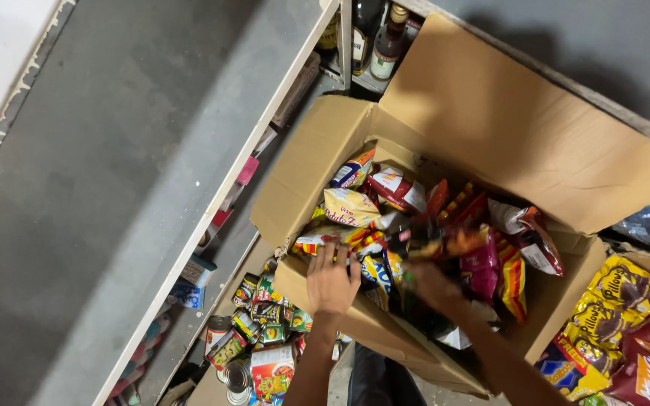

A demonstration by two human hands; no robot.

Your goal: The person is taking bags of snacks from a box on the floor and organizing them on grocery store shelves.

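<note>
— Where were the snack packets [415,225]?
— Piled in the open cardboard box [490,113] on the floor.
— And the 2 hands?
— The left hand [332,282] lay on the packets at the box's near edge, fingers [330,252] spread, released. The right hand [432,286] was blurred; grip unclear.
— Anything else?
— Tins [261,331] beside the box, bottles [378,34] behind.

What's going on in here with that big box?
A person leans over an open cardboard box full of snack packets. The left hand rests on the box's near edge and touches the packets. The right hand reaches in among them; its grip is blurred. Tins lie beside the box.
</note>
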